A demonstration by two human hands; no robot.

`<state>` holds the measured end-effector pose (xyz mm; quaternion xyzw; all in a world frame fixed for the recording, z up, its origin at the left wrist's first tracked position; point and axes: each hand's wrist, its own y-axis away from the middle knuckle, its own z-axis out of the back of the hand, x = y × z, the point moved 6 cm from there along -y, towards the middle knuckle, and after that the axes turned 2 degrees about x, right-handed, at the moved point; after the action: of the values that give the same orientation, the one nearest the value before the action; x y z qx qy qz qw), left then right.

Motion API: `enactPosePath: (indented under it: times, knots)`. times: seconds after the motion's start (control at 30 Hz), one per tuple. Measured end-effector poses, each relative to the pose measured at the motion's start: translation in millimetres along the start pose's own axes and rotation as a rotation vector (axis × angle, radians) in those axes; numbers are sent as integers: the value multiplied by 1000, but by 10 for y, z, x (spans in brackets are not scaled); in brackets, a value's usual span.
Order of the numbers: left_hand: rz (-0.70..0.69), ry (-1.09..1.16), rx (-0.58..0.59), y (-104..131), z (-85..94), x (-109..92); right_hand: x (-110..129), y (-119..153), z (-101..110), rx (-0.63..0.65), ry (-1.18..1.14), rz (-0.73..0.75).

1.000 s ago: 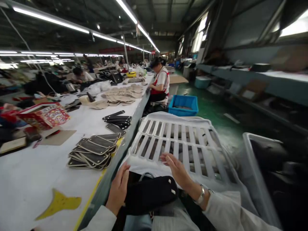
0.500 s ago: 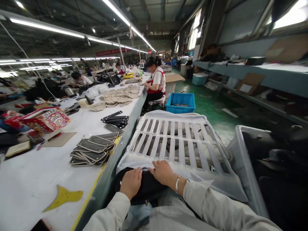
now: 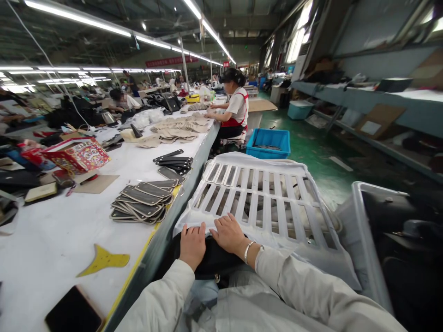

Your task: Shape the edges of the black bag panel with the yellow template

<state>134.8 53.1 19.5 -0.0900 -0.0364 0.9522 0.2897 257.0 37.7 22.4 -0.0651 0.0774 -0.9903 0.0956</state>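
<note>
A soft black bag (image 3: 218,262) with a small metal clasp lies low in front of my body. My left hand (image 3: 192,245) rests at its far upper edge, fingers curled over the black material. Close beside it, my right hand (image 3: 229,233), with a bracelet at the wrist, grips the same edge, its thumb toward the left hand. Most of the bag's underside is hidden by my arms and sleeves. Just beyond the fingers lies a white slotted sheet (image 3: 263,229) over a container, with several grey strips (image 3: 221,175) at its far left.
Left is a long white table (image 3: 51,244) with stacked dark panels (image 3: 141,203), black straps (image 3: 173,161), a yellow piece (image 3: 104,260) and a phone (image 3: 73,311). A grey bin (image 3: 372,249) of black goods stands right. A co-worker (image 3: 237,103) sits ahead near a blue crate (image 3: 268,144).
My view has shifted left and slightly down, bringing more of the phone into sight. Both hands still rest on the bag's edge, and my left fingers now reach further over it.
</note>
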Motion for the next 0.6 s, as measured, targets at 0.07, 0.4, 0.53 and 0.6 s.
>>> enactPosePath:
  times: [0.07, 0.4, 0.53, 0.6]
  knots:
    - [14, 38, -19, 35, 51, 118, 14, 38, 50, -15, 21, 24]
    - [300, 463, -20, 435, -83, 685, 741, 27, -77, 63, -85, -34]
    - [377, 519, -79, 577, 85, 543, 835, 21, -278, 66, 8, 93]
    - [427, 537, -124, 592, 187, 562, 911, -67, -397, -82, -3, 274]
